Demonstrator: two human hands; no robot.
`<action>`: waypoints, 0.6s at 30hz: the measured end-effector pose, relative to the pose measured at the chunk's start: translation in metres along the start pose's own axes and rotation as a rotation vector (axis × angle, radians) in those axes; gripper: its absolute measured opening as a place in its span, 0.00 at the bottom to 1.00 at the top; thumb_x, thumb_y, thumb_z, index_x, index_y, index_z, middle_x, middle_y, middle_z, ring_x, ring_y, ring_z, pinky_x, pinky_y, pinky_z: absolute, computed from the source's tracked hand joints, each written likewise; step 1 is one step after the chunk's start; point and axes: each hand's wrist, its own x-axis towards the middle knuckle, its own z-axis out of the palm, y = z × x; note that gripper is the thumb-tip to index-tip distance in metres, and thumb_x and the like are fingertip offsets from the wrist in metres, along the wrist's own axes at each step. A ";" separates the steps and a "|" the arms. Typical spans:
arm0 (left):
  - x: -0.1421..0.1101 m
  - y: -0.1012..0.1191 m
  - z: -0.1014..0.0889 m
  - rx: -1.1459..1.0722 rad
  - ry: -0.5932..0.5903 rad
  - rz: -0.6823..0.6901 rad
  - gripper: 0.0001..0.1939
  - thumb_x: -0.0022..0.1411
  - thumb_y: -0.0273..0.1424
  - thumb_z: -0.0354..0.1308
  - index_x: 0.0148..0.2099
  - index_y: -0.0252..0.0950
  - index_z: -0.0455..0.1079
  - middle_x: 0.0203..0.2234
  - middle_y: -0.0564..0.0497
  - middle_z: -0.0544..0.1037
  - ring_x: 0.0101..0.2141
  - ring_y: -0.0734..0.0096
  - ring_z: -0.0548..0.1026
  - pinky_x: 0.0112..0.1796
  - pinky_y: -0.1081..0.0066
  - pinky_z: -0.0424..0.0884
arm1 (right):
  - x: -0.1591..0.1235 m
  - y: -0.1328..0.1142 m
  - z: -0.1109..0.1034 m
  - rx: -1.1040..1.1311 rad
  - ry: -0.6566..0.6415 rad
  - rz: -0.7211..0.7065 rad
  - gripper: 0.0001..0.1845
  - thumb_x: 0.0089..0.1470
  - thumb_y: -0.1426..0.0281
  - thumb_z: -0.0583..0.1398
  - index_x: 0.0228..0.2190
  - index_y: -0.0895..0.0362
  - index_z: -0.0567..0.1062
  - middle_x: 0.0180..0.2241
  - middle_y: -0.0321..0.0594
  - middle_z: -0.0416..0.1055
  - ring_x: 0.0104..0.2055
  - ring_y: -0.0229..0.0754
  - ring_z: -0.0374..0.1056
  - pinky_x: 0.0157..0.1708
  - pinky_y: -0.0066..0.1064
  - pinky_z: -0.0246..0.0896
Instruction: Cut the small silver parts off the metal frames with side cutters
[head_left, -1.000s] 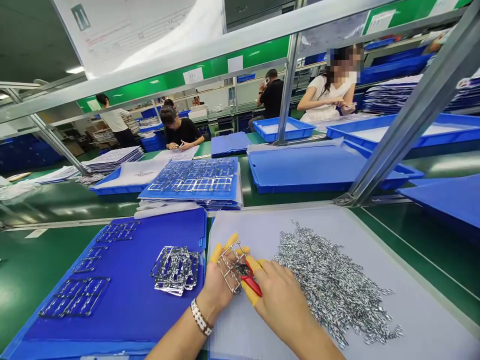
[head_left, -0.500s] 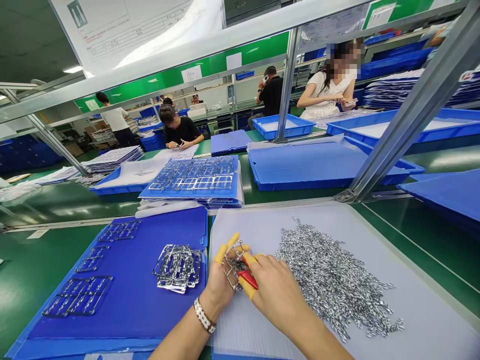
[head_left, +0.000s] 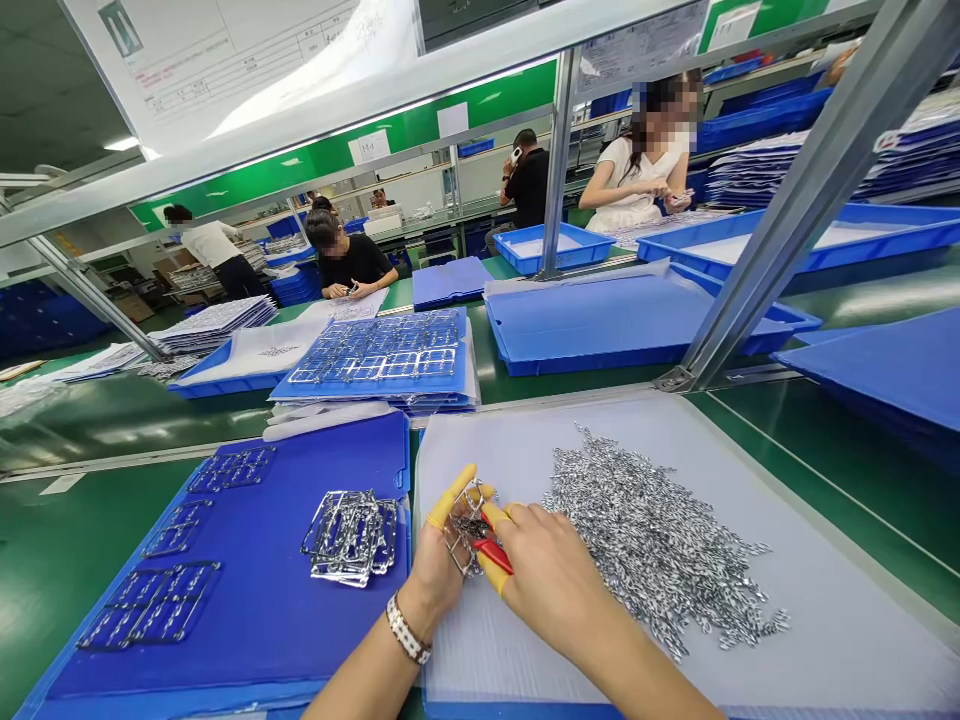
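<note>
Long green desks [head_left: 90, 530] run through a bright workshop under aluminium rails [head_left: 810, 200], with blue plastic trays [head_left: 570, 248] set along them. Nearest the camera, a pale corrugated plastic sheet [head_left: 750, 640] carries a loose heap of small silver metal pieces [head_left: 645, 530], and both of the person's hands work just left of that heap. The left hand [head_left: 439, 570], with a patterned band [head_left: 407, 635] on its wrist, raises fingers in yellow finger cots [head_left: 450, 497], and they are closed on a small silver metal frame [head_left: 461, 530]. That frame stands tilted between the two hands, above the sheet and not resting on it. The right hand [head_left: 555, 590] has its fingers curled around red-handled cutters [head_left: 493, 557], whose tips reach in to the frame; the fingers hide whether the blades are closed on it. To the left, a blue plastic sheet [head_left: 285, 640] bears a tangled stack of frames [head_left: 349, 538] and flat frames [head_left: 150, 605] laid out in rows. Farther along, a blue stack topped with frames [head_left: 375, 350] lies on the desk. Beyond it, one co-worker in black [head_left: 352, 262] bends over the desk, another in a white top [head_left: 637, 165] sits with raised hands, and a third in black [head_left: 527, 185] holds a phone to one ear.
</note>
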 end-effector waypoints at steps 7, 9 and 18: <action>0.001 -0.001 -0.004 0.011 0.018 -0.011 0.25 0.57 0.35 0.57 0.57 0.38 0.66 0.47 0.43 0.76 0.49 0.55 0.71 0.49 0.60 0.63 | -0.002 -0.007 -0.001 -0.106 0.027 0.002 0.17 0.53 0.72 0.55 0.46 0.57 0.71 0.36 0.45 0.73 0.39 0.49 0.68 0.38 0.39 0.57; 0.001 -0.001 -0.004 0.001 0.024 -0.031 0.25 0.58 0.38 0.56 0.57 0.37 0.67 0.46 0.42 0.76 0.49 0.55 0.71 0.49 0.60 0.64 | -0.003 -0.008 0.000 -0.131 0.057 -0.005 0.18 0.53 0.72 0.56 0.47 0.58 0.71 0.35 0.45 0.73 0.38 0.49 0.68 0.36 0.39 0.57; -0.001 0.004 0.005 -0.147 -0.035 -0.139 0.22 0.62 0.40 0.51 0.54 0.34 0.69 0.43 0.42 0.77 0.42 0.61 0.73 0.42 0.66 0.67 | -0.004 0.002 0.003 -0.131 0.110 0.012 0.18 0.53 0.68 0.58 0.47 0.56 0.71 0.36 0.44 0.74 0.39 0.49 0.67 0.37 0.39 0.54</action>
